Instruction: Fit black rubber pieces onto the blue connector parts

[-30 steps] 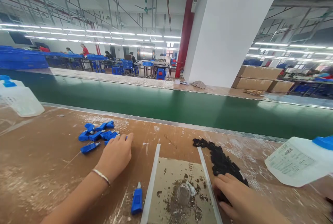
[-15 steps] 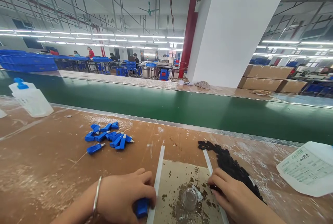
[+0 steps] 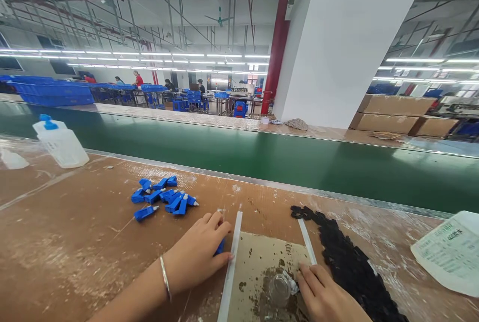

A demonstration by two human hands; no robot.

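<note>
My left hand (image 3: 198, 254) is closed over a small blue plastic part (image 3: 219, 247), held against the left white strip (image 3: 231, 262) of a stained card pad (image 3: 258, 272). My right hand (image 3: 324, 297) rests at the pad's lower right, fingertips touching a small clear glass cup (image 3: 280, 289) with a bit of foil; whether it pinches something is hidden. A pile of small black pieces (image 3: 348, 262) lies just right of the right white strip (image 3: 307, 234). A heap of several blue parts (image 3: 162, 196) sits on the brown bench to the upper left.
A green conveyor belt (image 3: 262, 155) runs across behind the bench. A clear bottle with a blue cap (image 3: 62, 145) stands at the left, and a labelled white bottle (image 3: 449, 252) lies at the right. Cardboard boxes (image 3: 396, 112), a white pillar and distant workers are beyond.
My left hand went from the blue heap to a single blue part near the strip, took it, and slid it up along the strip. The right hand shifted from the black pile to the cup.
</note>
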